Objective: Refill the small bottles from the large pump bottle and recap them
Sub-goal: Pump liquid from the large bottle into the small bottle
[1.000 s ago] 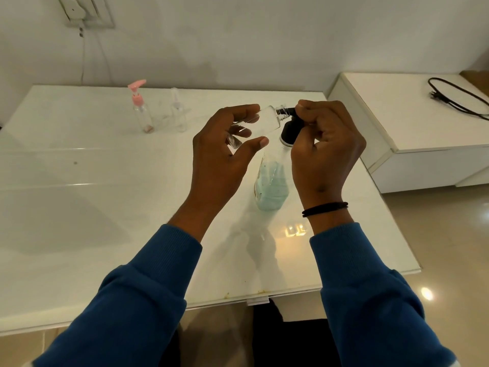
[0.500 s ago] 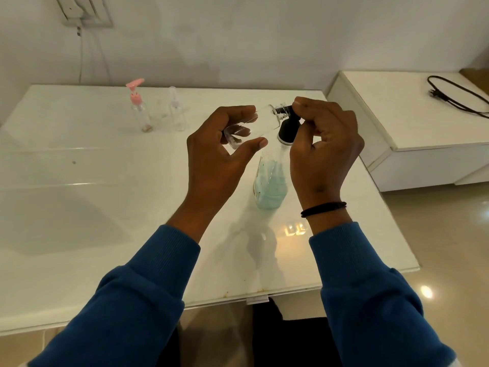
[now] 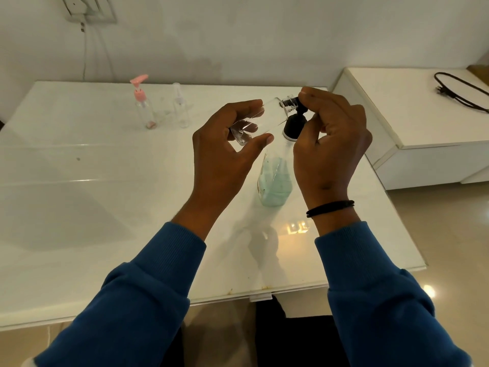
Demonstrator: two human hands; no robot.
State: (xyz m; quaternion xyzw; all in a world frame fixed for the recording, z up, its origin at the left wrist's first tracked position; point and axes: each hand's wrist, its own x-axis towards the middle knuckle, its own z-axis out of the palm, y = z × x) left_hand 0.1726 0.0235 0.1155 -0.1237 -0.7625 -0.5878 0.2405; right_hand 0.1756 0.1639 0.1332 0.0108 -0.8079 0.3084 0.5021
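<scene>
White glass-topped table (image 3: pixel 79 207) fills our view, set against a pale wall. Our left hand (image 3: pixel 225 160) grips a small clear bottle (image 3: pixel 260 116) between fingers and thumb, tilted on its side with its open neck against the spout of the black pump (image 3: pixel 295 125). Our right hand (image 3: pixel 330 144) curls over that pump head atop the large pump bottle (image 3: pixel 275 181), which stands on the table holding pale green liquid. Farther back stand a pink-capped bottle (image 3: pixel 143 107) and a clear-capped bottle (image 3: pixel 181 108), near each other. On the side cabinet (image 3: pixel 423 133) lies a black cable (image 3: pixel 460 91).

White table (image 3: pixel 79 207) with three bottles (image 3: pixel 274 181)
</scene>
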